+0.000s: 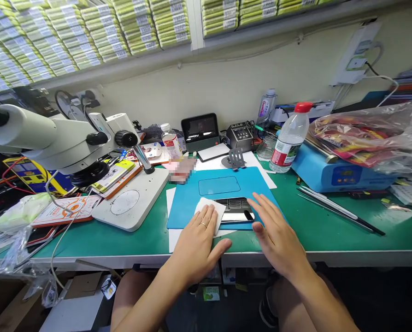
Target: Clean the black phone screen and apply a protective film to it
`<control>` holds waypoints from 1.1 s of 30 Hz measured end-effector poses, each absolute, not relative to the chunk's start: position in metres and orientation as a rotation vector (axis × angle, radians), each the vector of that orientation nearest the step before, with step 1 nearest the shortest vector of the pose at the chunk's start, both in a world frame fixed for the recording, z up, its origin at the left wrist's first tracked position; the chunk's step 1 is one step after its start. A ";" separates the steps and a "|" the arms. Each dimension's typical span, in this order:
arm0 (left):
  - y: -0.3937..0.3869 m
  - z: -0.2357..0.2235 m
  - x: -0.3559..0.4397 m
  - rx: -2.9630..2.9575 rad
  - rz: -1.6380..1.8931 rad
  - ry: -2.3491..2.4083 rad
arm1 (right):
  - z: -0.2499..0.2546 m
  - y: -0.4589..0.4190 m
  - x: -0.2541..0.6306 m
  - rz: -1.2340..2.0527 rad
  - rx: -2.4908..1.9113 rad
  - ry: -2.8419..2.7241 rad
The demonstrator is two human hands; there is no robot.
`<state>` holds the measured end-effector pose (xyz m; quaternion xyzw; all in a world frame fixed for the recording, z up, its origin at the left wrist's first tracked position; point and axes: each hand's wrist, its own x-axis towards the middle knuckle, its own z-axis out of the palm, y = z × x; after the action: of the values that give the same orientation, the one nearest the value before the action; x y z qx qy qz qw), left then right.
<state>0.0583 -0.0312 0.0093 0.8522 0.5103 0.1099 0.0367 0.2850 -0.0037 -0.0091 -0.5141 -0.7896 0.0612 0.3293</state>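
Note:
A smartphone (235, 210) with a dark, shiny surface lies on a blue mat (185, 193). My left hand (199, 235) is flat, fingers stretched out over a white wipe (209, 203) that covers the phone's left end. Beside the phone's right end is my right hand (278, 230), its fingers apart and nothing in them; whether a fingertip touches the phone I cannot tell. Behind the phone, the mat carries a thin phone-shaped outline (219, 185).
A microscope (61, 138) on a white base stands at left. A red-capped bottle (289, 138), a blue machine (330, 168) and tweezers (340, 210) are at right. Behind the mat are a metal phone stand (236, 159), a dark-screened device (201, 129) and a soldering station (239, 137).

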 end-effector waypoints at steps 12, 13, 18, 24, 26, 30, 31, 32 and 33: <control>-0.038 0.018 0.040 2.593 0.268 1.524 | -0.006 -0.005 0.284 0.156 -1.363 -2.037; -0.035 0.019 0.044 2.577 0.259 1.532 | -0.006 -0.005 0.283 0.140 -1.371 -2.041; -0.019 0.015 0.092 2.545 0.339 1.495 | -0.007 -0.004 0.281 0.090 -1.385 -2.089; -0.036 0.016 0.072 2.609 0.310 1.424 | -0.008 -0.006 0.286 0.110 -1.381 -2.094; -0.042 0.016 0.056 2.593 0.270 1.486 | -0.009 -0.006 0.285 0.115 -1.342 -2.067; -0.035 0.012 0.067 2.569 0.323 1.573 | -0.013 -0.007 0.283 0.105 -1.243 -1.964; -0.031 0.011 0.079 2.576 0.346 1.559 | -0.013 -0.007 0.283 0.104 -1.234 -1.941; -0.026 0.010 0.092 2.585 0.370 1.538 | -0.013 -0.008 0.284 0.107 -1.229 -1.924; -0.021 0.010 0.106 2.596 0.388 1.495 | -0.014 -0.008 0.285 0.113 -1.226 -1.909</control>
<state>0.1058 -0.0211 0.0097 0.8579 0.4939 0.1283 0.0605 0.2847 -0.0081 -0.0136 -0.4896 -0.7622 0.0453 0.4212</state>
